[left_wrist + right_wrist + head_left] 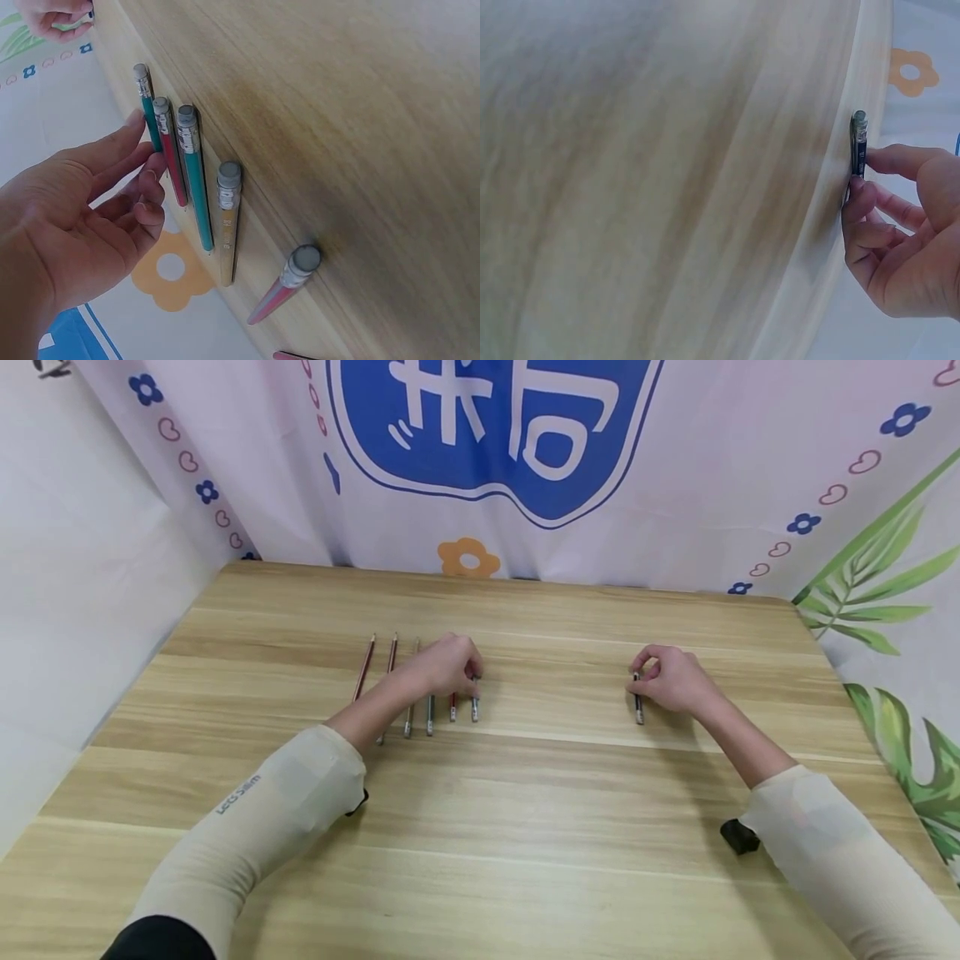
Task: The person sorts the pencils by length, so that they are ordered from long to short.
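Several pencils lie side by side on the table, eraser ends toward me. My left hand (450, 664) reaches over the row and pinches the rightmost one, a green pencil (150, 120), between thumb and fingers. Beside it are a red pencil (174, 157), another green pencil (198, 187) and a tan pencil (228, 240). Farther left lie more reddish pencils (363, 668), partly under my left forearm in the head view. Well apart to the right, my right hand (672, 679) pinches a dark pencil (861, 156) by its sides; its far end is hidden by the fingers.
The wooden table (495, 827) spans the view, its back edge against a printed white curtain (712, 468) with a blue emblem. A white wall surface (82, 568) borders the left side. A small black object (740, 837) sits at the right sleeve cuff.
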